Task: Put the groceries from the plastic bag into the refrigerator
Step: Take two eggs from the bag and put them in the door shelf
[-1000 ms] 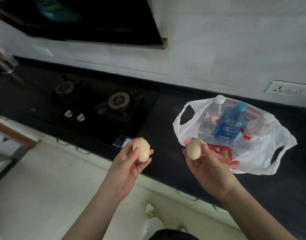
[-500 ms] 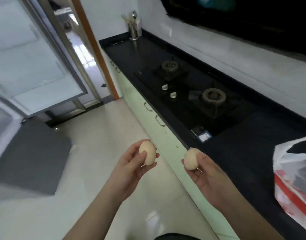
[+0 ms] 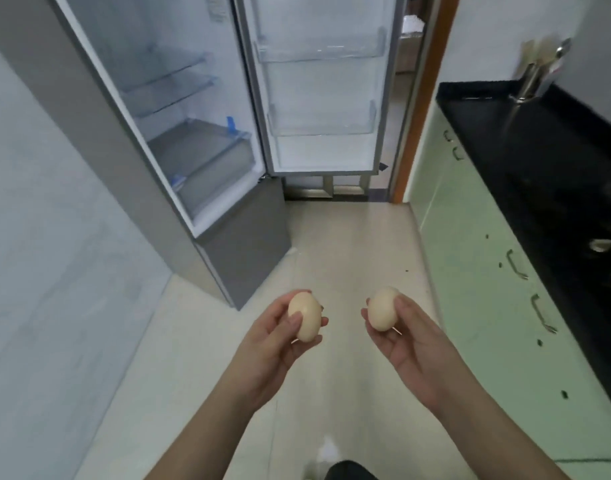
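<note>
My left hand (image 3: pixel 269 348) grips a pale beige egg (image 3: pixel 305 317) between thumb and fingers. My right hand (image 3: pixel 408 344) holds a second beige egg (image 3: pixel 383 309) the same way. Both eggs hover over the floor at waist height. Ahead to the left stands the grey refrigerator (image 3: pixel 179 109) with its upper door (image 3: pixel 321 84) swung wide open; glass shelves and a drawer inside look bare, and the door racks hold nothing. The plastic bag is out of view.
A black countertop (image 3: pixel 539 150) on pale green cabinets (image 3: pixel 477 258) runs along the right, with stove knobs (image 3: pixel 601 244) and a metal utensil holder (image 3: pixel 536 77) at its far end. A white wall is at left. Beige floor (image 3: pixel 349 244) lies between me and the refrigerator.
The view has swung left from the counter and bag to face the open refrigerator. Both hands kept their eggs, held in front of me throughout.
</note>
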Demonstrator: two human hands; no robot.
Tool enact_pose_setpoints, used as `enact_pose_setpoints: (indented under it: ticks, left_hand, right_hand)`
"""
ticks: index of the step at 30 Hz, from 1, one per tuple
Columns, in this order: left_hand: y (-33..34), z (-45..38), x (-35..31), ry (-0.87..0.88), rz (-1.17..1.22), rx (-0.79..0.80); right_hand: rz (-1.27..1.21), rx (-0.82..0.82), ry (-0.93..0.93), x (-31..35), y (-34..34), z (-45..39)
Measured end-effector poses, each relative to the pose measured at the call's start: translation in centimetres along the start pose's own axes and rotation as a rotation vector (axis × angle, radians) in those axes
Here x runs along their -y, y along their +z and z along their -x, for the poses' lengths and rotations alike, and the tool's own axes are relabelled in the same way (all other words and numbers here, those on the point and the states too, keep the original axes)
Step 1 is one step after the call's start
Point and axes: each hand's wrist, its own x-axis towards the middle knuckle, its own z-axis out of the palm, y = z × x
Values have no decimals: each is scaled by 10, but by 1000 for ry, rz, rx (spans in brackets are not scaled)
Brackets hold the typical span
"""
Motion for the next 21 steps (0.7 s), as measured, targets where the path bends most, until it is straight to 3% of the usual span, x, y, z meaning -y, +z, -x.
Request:
enact_pose_setpoints:
  ticks: [11, 21]
  left_hand:
    - [-77, -36, -53, 137, 119, -143]
    - [-49, -167, -87, 132, 59, -103]
  right_hand:
    - [151, 246, 146, -21, 78, -92]
    - [15, 362, 197, 47, 92, -204]
